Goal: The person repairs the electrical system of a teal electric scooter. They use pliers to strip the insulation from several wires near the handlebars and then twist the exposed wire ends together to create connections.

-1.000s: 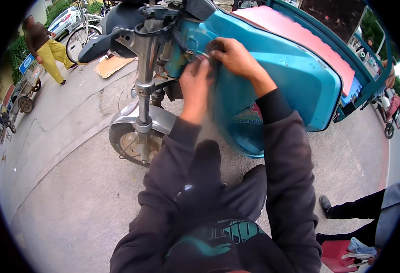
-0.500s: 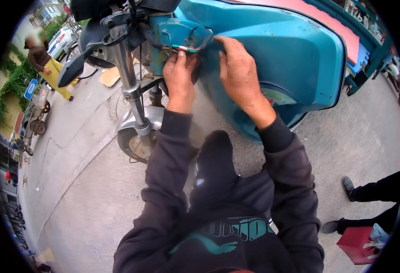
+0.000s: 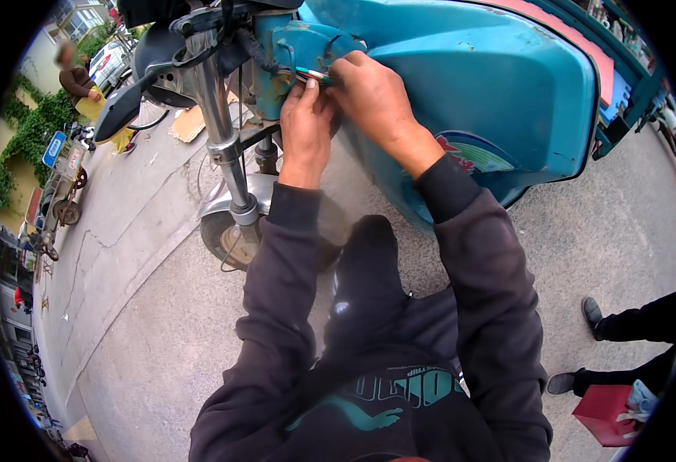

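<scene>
A small bundle of coloured wires (image 3: 312, 75), green, white and red, runs out of a black-wrapped harness (image 3: 255, 51) at the teal frame of a three-wheeled motorbike. My left hand (image 3: 305, 127) pinches the wires from below, thumb up against them. From the right, my right hand (image 3: 372, 96) has its fingers closed on the wires' other end, close beside the left fingertips. That end is hidden behind the fingers. Behind both hands stands the teal front panel (image 3: 492, 85) of the vehicle.
The chrome fork (image 3: 218, 115) and front wheel (image 3: 230, 239) stand left of my hands, with a mirror (image 3: 126, 112) farther left. A person in yellow trousers (image 3: 91, 104) stands far left. At right are another person's legs (image 3: 638, 317) and a red box (image 3: 605, 414).
My right hand has moved left and down from beside the panel to the wires, and its fingers have closed there. My left hand keeps its hold. The person at far left has shifted.
</scene>
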A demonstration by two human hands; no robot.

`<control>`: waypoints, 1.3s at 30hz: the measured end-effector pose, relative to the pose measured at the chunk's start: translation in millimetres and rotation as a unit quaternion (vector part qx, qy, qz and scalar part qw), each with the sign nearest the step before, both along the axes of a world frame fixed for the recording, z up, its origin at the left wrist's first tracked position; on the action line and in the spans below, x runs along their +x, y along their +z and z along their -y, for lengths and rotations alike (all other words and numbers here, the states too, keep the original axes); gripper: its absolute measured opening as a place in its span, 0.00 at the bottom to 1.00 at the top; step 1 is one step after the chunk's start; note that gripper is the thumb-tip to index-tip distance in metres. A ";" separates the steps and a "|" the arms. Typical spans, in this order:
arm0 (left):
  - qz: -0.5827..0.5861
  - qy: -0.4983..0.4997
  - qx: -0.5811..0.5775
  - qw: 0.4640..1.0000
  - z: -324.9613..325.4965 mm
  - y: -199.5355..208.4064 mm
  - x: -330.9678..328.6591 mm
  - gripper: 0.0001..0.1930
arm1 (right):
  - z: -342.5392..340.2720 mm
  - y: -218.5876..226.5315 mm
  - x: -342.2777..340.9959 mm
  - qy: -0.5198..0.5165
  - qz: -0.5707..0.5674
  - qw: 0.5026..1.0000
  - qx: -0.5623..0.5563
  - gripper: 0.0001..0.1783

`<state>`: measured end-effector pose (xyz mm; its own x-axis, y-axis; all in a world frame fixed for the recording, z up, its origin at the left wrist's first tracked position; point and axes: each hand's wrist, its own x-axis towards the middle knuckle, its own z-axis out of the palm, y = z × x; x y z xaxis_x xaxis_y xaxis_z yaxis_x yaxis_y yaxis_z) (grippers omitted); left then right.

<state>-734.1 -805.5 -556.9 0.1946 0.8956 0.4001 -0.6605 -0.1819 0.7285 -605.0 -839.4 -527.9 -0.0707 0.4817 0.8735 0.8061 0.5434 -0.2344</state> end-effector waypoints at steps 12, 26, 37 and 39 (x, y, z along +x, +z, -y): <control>-0.007 0.066 -0.014 0.998 7.9 0.4 10.8 0.11 | -28.2 47.4 15.4 -0.020 0.090 0.988 -0.120 0.09; 0.009 0.075 -0.073 0.994 6.7 13.6 26.1 0.10 | -42.2 95.7 26.2 0.081 0.023 0.894 -0.440 0.11; 0.005 0.160 -0.123 0.980 5.9 18.8 31.6 0.07 | -53.0 92.3 31.9 0.005 0.104 0.918 -0.382 0.12; -0.006 0.159 -0.136 0.978 8.6 20.0 28.7 0.07 | -52.0 96.7 30.9 0.009 0.088 0.912 -0.401 0.11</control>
<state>-705.4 -814.1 -536.9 -0.1076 0.9844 0.1390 -0.5923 -0.1758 0.7863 -574.1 -787.5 -431.3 -0.1902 0.9581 0.2143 0.8623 0.2674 -0.4301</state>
